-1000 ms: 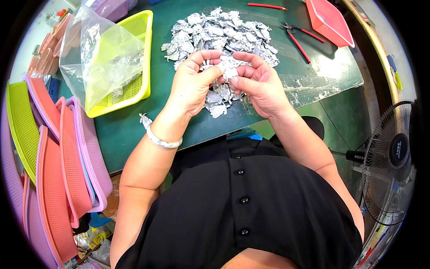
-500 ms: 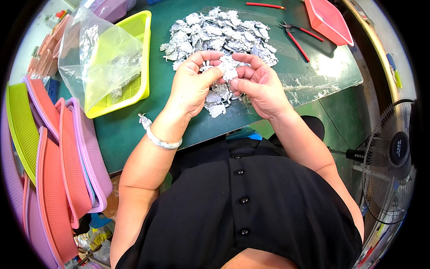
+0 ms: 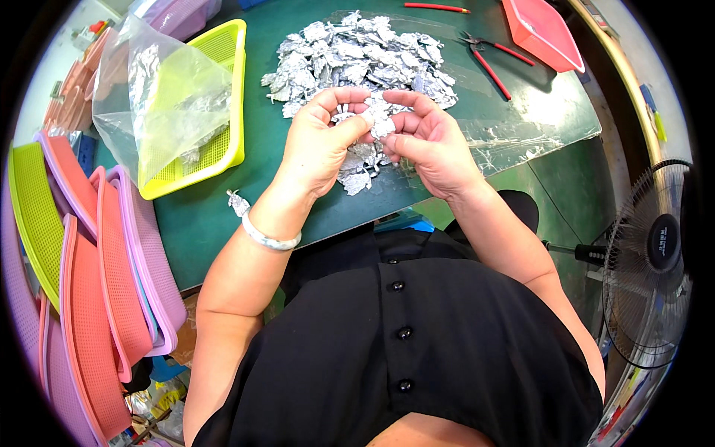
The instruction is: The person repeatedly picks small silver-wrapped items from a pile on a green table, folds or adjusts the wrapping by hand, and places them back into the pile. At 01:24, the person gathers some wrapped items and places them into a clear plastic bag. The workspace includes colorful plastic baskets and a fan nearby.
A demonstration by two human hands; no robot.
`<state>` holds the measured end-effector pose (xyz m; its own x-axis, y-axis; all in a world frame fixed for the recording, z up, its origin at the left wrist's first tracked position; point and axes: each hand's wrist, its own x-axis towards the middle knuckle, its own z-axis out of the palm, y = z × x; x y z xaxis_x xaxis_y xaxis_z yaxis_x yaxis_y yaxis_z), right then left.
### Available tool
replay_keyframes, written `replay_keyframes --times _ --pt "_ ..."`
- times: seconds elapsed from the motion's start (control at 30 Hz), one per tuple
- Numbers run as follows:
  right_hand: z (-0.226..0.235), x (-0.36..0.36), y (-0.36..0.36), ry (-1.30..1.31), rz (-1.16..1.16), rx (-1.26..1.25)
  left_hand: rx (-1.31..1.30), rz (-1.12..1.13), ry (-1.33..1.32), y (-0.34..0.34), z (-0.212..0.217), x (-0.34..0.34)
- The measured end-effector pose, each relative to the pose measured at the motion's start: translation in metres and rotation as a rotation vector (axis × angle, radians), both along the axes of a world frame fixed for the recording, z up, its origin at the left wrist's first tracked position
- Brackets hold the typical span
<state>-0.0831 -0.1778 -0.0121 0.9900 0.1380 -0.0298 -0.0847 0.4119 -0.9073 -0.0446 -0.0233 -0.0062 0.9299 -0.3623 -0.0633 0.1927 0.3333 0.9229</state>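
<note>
Both hands are up over the green table point(image 3: 201, 223), just this side of the big heap; the left hand point(image 3: 316, 141) has a silvery piece point(image 3: 380, 121) pinched between thumb and fingers, and the right hand point(image 3: 439, 141) grips the same piece from the other side, its thumb and fingertips closed in on it; the piece is raised between the two hands, though fingers cover so much of it that I can't fairly make out its shape.

Behind the hands spreads the heap of silvery pieces point(image 3: 357, 56); a smaller cluster point(image 3: 356, 179) lies below them, nearer the table edge, and a lone piece point(image 3: 237, 203) sits just beside the pale bangle point(image 3: 269, 240) on the left wrist.

To the left stands a yellow-green basket point(image 3: 239, 97) with a clear plastic bag point(image 3: 119, 97) draped across it; at the far right are red-handled pliers point(image 3: 493, 77), their jaws apart, a red stick point(image 3: 437, 7) and a pink tray point(image 3: 538, 37); coloured baskets point(image 3: 89, 320) crowd the left side, and a black fan point(image 3: 661, 242) stands at the right.
</note>
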Motion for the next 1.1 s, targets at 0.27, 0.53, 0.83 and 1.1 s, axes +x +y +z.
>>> replay_keyframes --times 0.27,0.53,0.83,1.1 --pt "0.000 -0.003 -0.007 0.032 -0.019 0.017 0.023 -0.019 0.029 0.000 0.002 0.000" --pt "0.000 -0.001 -0.011 0.046 -0.046 -0.001 0.025 -0.047 0.051 0.000 0.001 -0.001" --pt "0.000 -0.002 -0.017 0.059 -0.030 0.021 0.049 -0.102 0.053 0.000 -0.001 -0.001" --pt "-0.003 -0.006 -0.049 0.093 -0.160 0.011 0.012 -0.091 0.150 0.003 0.000 0.002"
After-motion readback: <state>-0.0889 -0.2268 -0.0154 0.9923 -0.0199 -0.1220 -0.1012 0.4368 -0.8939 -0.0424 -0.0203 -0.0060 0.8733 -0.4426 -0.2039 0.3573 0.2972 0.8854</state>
